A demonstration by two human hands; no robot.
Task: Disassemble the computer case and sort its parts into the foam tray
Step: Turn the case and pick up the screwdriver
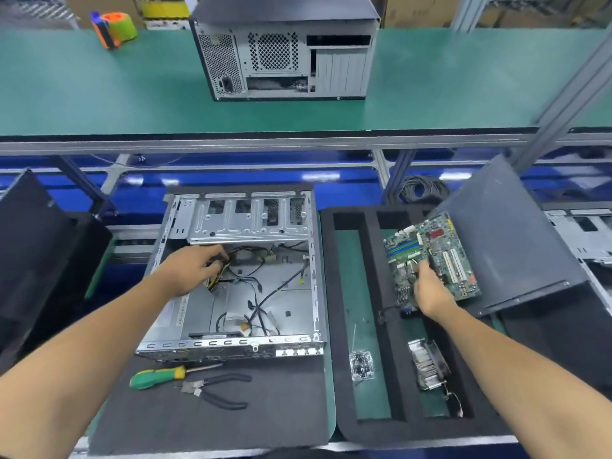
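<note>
The open computer case (291,306) lies flat on a dark mat, with loose cables (255,286) inside. My left hand (192,270) reaches into the case and grips a bundle of cables near the drive cage. My right hand (430,289) holds the green motherboard (440,246) by its near edge, tilted above the black foam tray (344,342). In the tray lie a bag of screws (362,365) and a heatsink with fan (429,364).
A green-handled screwdriver (159,376) and black pliers (218,389) lie in front of the case. The grey side panel (510,240) leans right of the tray. Another computer case (284,51) stands on the upper green shelf. A black case (36,260) sits at left.
</note>
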